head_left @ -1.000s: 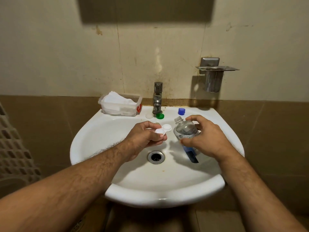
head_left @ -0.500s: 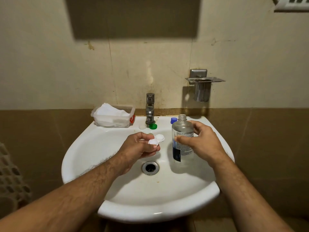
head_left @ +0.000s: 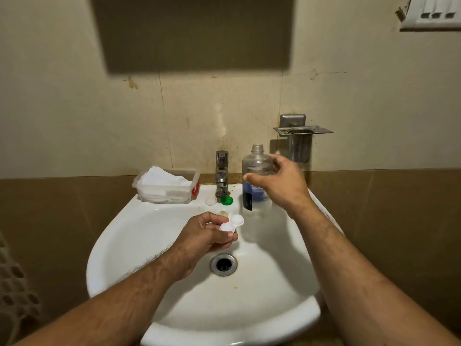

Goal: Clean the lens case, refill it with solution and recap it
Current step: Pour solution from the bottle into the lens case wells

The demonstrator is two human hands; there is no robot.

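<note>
My left hand [head_left: 207, 237] pinches the white two-well lens case [head_left: 232, 223] over the white basin [head_left: 262, 295], both wells uncapped and facing up. The clear solution bottle [head_left: 255, 171], uncapped, with a blue label, stands upright on the back right of the basin rim. Around its middle is my right hand [head_left: 282, 183], thumb across the front and fingers behind. A white cap [head_left: 210, 201] and a green cap [head_left: 226, 200] lie on the rim at the foot of the tap [head_left: 221, 171].
A clear plastic box of white tissues [head_left: 166, 187] sits on the rim left of the tap. A metal cup holder [head_left: 299, 141] is fixed to the wall behind the bottle. The drain [head_left: 223, 264] lies just below my left hand. A lattice basket [head_left: 12, 283] is at the far left.
My right hand turned the tilted bottle upright and carried it from over the basin back to the rear right rim. My left hand kept the case in about the same place.
</note>
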